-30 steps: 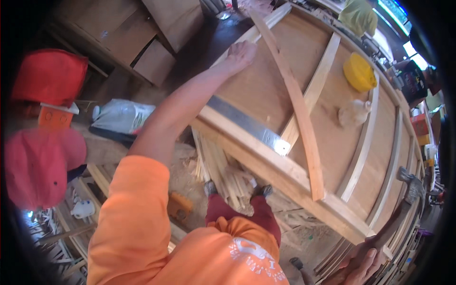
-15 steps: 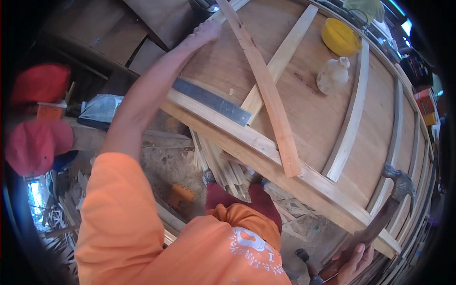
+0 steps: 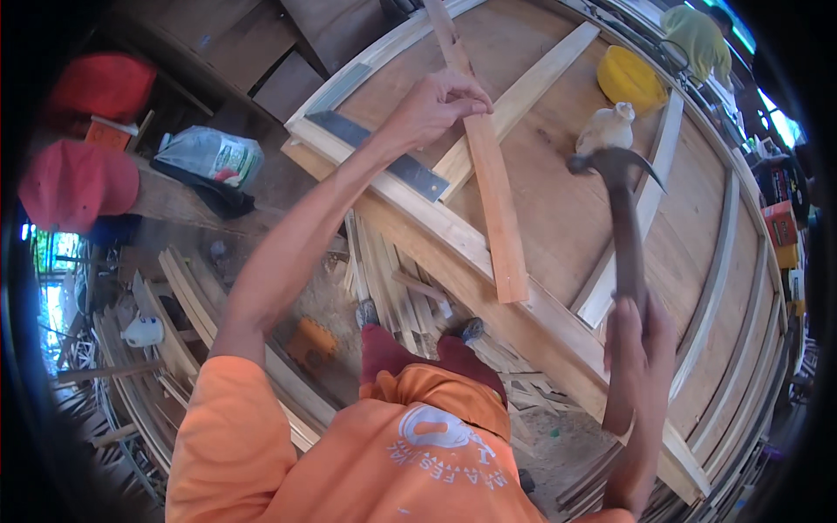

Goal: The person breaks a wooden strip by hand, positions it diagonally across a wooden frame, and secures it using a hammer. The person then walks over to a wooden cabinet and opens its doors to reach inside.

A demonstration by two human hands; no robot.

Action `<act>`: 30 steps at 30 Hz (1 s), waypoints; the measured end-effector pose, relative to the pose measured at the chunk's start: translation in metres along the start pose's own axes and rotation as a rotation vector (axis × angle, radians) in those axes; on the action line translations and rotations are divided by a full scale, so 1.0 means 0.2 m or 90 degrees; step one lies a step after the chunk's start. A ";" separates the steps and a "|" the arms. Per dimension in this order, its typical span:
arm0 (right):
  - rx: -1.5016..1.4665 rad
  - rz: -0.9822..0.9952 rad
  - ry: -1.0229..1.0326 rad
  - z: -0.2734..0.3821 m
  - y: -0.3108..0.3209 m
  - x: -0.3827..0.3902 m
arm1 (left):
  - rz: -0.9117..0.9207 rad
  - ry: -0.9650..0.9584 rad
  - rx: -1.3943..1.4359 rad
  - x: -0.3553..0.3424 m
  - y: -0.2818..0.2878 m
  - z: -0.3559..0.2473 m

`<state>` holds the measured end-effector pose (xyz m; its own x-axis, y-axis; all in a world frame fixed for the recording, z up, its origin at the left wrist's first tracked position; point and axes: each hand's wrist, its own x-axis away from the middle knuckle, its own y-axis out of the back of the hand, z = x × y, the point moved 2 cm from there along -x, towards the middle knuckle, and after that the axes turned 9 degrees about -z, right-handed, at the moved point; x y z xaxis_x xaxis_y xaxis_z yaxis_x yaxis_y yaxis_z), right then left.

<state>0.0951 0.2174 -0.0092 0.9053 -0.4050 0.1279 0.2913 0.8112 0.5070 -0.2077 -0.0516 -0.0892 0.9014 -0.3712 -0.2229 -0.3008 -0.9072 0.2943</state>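
On far side of big wooden panel [image 3: 558,209], left hand [image 3: 436,109] pinching loose slat [image 3: 488,174] with fingers, holding it lying diagonally across frame. Right hand [image 3: 641,349] gripping hammer [image 3: 623,218], raised above wood. Slat apparently not yet nailed; fastening seems left.

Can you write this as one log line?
left hand: pinching slat | right hand: gripping hammer, raised | panel: under slat
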 end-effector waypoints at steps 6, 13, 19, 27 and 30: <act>0.142 0.069 0.116 0.06 -0.19 -0.25 | -0.038 0.025 0.056 0.05 -0.09 0.11; 0.161 0.055 0.188 0.05 -0.27 -0.35 | -0.148 -0.014 -0.030 0.12 -0.17 0.21; 0.150 0.061 0.218 0.04 -0.28 -0.35 | -0.182 -0.041 -0.080 0.12 -0.18 0.20; 0.130 0.086 0.211 0.06 -0.34 -0.41 | -0.206 0.010 -0.095 0.12 -0.18 0.23; 0.142 0.098 0.204 0.06 -0.36 -0.44 | -0.221 0.022 -0.077 0.13 -0.22 0.22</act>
<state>-0.0097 0.1900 -0.0462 0.9936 -0.1066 -0.0374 0.1035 0.7268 0.6790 -0.1847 -0.0308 -0.1479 0.9538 -0.0368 -0.2981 0.0620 -0.9470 0.3153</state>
